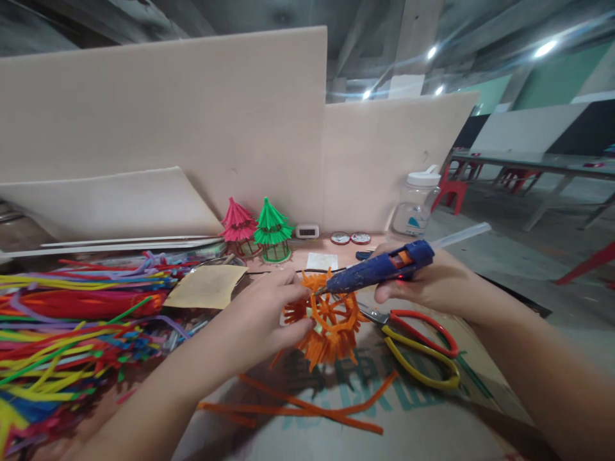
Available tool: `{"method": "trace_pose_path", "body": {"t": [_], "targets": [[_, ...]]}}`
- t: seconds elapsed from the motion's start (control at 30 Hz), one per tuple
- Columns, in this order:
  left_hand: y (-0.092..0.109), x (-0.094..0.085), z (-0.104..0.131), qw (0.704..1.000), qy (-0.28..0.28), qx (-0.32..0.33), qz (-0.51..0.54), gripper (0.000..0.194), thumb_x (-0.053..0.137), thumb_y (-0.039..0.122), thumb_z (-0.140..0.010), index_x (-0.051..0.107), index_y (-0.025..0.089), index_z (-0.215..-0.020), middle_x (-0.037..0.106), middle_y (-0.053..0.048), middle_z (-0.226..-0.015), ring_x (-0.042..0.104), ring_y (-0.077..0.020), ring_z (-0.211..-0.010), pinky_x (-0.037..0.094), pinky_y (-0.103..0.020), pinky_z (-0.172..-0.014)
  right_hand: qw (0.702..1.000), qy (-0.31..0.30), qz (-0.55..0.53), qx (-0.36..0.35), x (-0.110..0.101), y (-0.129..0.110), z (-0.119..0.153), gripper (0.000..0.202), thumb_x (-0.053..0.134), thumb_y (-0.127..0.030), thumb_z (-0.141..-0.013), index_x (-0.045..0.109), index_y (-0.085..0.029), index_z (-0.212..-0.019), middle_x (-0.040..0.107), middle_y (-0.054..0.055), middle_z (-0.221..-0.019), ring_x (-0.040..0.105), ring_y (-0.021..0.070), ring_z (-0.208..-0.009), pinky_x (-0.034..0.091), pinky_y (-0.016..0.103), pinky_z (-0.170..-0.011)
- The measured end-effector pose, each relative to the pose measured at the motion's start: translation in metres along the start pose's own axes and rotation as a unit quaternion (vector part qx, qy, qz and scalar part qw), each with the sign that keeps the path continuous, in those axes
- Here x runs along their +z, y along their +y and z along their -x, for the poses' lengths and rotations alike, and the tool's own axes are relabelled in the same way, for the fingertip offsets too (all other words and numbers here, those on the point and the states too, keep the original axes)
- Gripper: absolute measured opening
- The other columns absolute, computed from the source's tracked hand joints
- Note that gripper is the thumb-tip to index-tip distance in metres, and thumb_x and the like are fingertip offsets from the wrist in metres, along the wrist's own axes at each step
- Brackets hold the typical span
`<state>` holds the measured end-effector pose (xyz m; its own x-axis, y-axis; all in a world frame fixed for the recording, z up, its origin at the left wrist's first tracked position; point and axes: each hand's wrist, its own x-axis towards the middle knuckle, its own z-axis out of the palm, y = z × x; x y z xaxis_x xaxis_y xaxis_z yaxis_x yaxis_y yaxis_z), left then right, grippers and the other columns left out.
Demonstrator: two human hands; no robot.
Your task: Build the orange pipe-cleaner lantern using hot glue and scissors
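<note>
My left hand (273, 310) grips the left side of an orange pipe-cleaner piece (331, 349), round with a fringed skirt and a ring with spokes inside. In my right hand (418, 288) is a blue hot glue gun (379, 269), its clear glue stick (464, 235) jutting from the back. The gun's nozzle points left and meets the rim of the orange piece, close to my left fingers. Scissors (423, 349) with one red and one yellow handle lie just right of the piece. Loose orange pipe cleaners (307, 406) lie crossed in front on the cardboard (432, 435).
Bundles of coloured pipe cleaners (72, 326) cover the left side. Behind stand a pink roofed hut (237, 224), a green one (273, 224), a small digital clock (307, 232), two round tins (350, 238) and a clear water bottle (416, 205). Pale boards (168, 121) wall off the back.
</note>
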<state>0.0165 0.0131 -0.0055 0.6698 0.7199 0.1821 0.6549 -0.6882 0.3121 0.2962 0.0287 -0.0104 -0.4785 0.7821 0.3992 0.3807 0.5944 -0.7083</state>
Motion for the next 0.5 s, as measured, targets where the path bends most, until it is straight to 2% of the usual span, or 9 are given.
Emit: {"method": "trace_pose_path", "body": {"t": [0.07, 0.17, 0.23, 0.33, 0.5], "targets": [[0.000, -0.001, -0.001, 1.000, 0.004, 0.000, 0.004, 0.011, 0.059, 0.027, -0.089, 0.067, 0.020, -0.085, 0.058, -0.004, -0.097, 0.055, -0.0222, -0.096, 0.043, -0.036, -0.086, 1.000, 0.000, 0.010, -0.003, -0.001, 0.004, 0.001, 0.037, 0.080, -0.045, -0.076, 0.074, -0.031, -0.109, 0.076, 0.002, -0.108, 0.069, 0.0278, -0.102, 0.056, 0.036, -0.090], [-0.004, -0.004, -0.002, 1.000, 0.011, -0.004, 0.011, 0.011, 0.060, 0.026, -0.087, 0.070, 0.021, -0.089, 0.059, -0.003, -0.097, 0.056, -0.0209, -0.093, 0.042, -0.033, -0.083, 1.000, 0.003, 0.002, 0.011, -0.003, 0.007, 0.001, 0.049, 0.081, -0.046, -0.073, 0.072, -0.027, -0.118, 0.076, 0.006, -0.109, 0.068, 0.0292, -0.106, 0.053, 0.039, -0.097], [-0.008, -0.006, -0.002, 1.000, 0.008, -0.011, 0.014, 0.014, 0.059, 0.026, -0.088, 0.071, 0.023, -0.093, 0.059, -0.002, -0.093, 0.056, -0.0190, -0.088, 0.042, -0.030, -0.079, 0.998, 0.007, -0.033, 0.050, -0.005, 0.009, 0.001, 0.052, 0.082, -0.050, -0.071, 0.073, -0.024, -0.115, 0.077, 0.006, -0.095, 0.071, 0.0276, -0.092, 0.057, 0.037, -0.086], [-0.016, -0.010, -0.001, 1.000, 0.007, -0.014, 0.001, 0.015, 0.058, 0.027, -0.088, 0.071, 0.024, -0.095, 0.059, 0.000, -0.089, 0.055, -0.0175, -0.084, 0.041, -0.028, -0.076, 0.993, 0.028, -0.068, 0.089, -0.008, 0.015, 0.001, 0.043, 0.079, -0.049, -0.072, 0.076, -0.020, -0.103, 0.074, 0.004, -0.074, 0.068, 0.0213, -0.068, 0.057, 0.032, -0.065], [-0.027, -0.022, 0.008, 0.998, 0.049, -0.015, -0.022, 0.014, 0.058, 0.033, -0.090, 0.067, 0.022, -0.091, 0.056, -0.001, -0.089, 0.054, -0.0168, -0.082, 0.043, -0.026, -0.072, 0.994, 0.005, -0.100, 0.050, -0.014, 0.032, 0.003, 0.037, 0.071, -0.052, -0.080, 0.076, -0.018, -0.091, 0.074, 0.008, -0.085, 0.066, 0.0194, -0.067, 0.056, 0.031, -0.060]]}}
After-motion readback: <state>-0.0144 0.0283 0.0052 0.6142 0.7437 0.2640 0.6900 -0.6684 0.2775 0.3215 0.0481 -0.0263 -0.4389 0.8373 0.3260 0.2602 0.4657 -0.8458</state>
